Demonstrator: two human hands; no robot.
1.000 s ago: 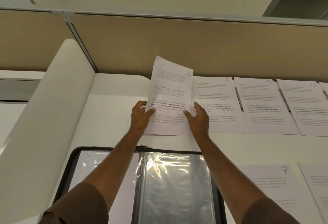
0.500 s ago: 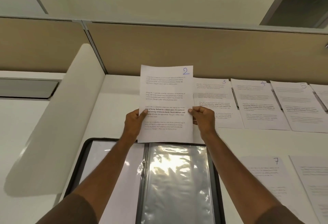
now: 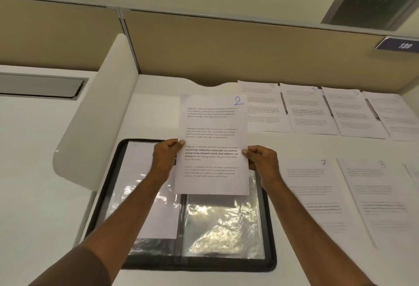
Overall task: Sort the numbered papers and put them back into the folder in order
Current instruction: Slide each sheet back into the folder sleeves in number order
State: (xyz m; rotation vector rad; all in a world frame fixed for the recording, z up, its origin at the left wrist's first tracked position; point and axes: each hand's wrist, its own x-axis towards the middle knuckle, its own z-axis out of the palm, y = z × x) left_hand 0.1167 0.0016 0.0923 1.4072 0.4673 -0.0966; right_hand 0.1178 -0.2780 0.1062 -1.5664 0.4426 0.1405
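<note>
The sheet numbered 2 is held upright above the open black folder. My left hand pinches its left edge and my right hand pinches its right edge. The folder lies flat on the white desk, showing shiny clear sleeves; a white page sits in the left sleeve. Sheets 3, 4 and 5 lie in a row at the back, and sheets 7 and 8 lie in a nearer row on the right.
A curved white divider rises to the left of the folder. A tan partition wall runs along the back of the desk, with a number plate 139 at the right. Another sheet continues the back row.
Sheet 2 has been lifted off the back row and drawn toward me, from bent over the desk to upright over the folder. Both hands moved nearer with it.
</note>
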